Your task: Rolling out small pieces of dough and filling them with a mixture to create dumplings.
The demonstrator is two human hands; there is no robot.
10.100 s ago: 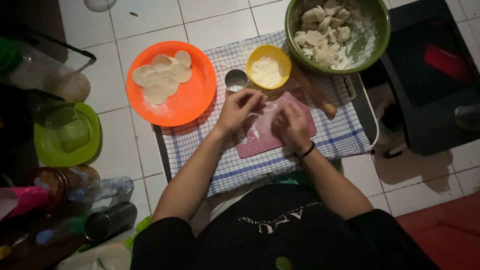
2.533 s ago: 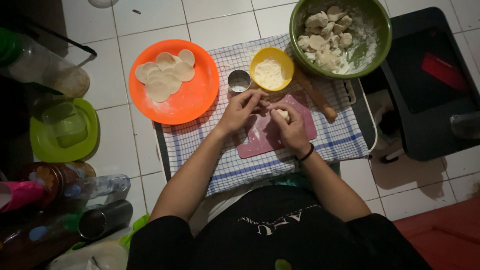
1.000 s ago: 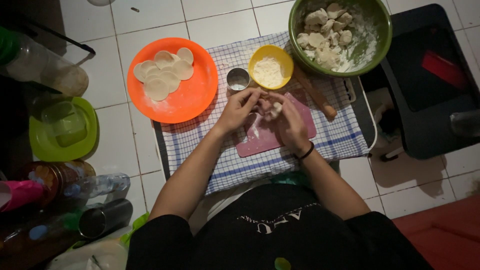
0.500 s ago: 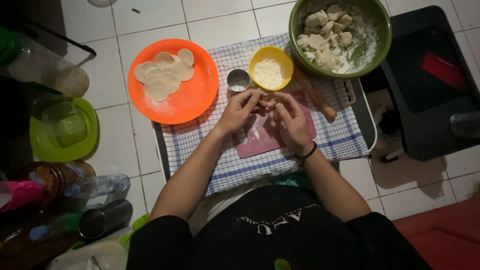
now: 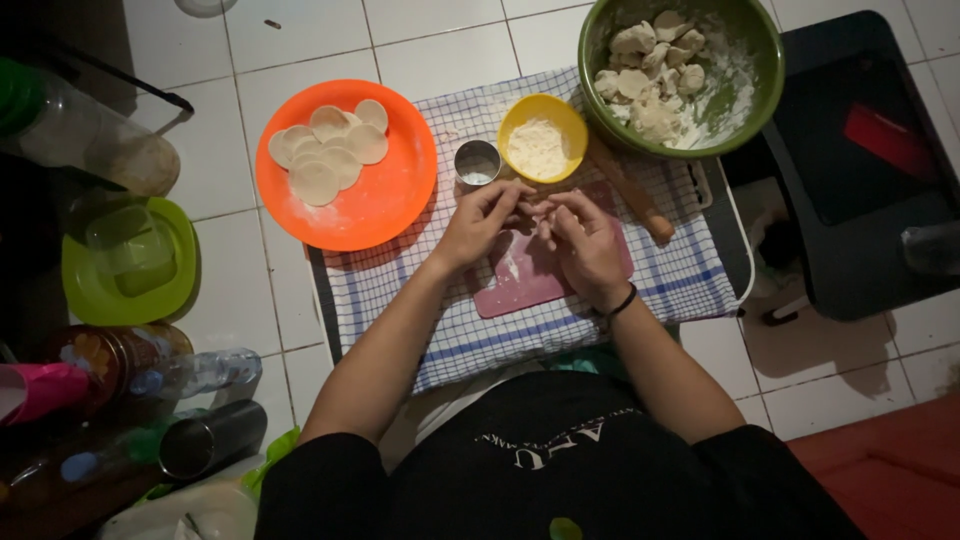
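Note:
My left hand [image 5: 482, 222] and my right hand [image 5: 584, 243] meet fingertip to fingertip above a pink cutting board [image 5: 520, 282] and pinch a small piece of pale dough [image 5: 532, 209] between them. The dough is mostly hidden by the fingers. A black band circles my right wrist. An orange plate [image 5: 390, 190] to the left carries several flat round dough discs [image 5: 325, 155]. Just beyond my hands stand a small metal ring cutter [image 5: 477, 162] and a yellow bowl [image 5: 517, 110] of flour.
A green bowl [image 5: 760, 70] of dough lumps sits at the top right, a wooden rolling pin [image 5: 630, 190] beside it. A blue checked cloth [image 5: 420, 290] lies on a tray. Green plate [image 5: 90, 300] with a clear container, bottles and jars [image 5: 120, 360] crowd the left.
Over ten seconds my hands lifted from pressing on the pink board and came together near its top edge, working a small dough piece between the fingertips.

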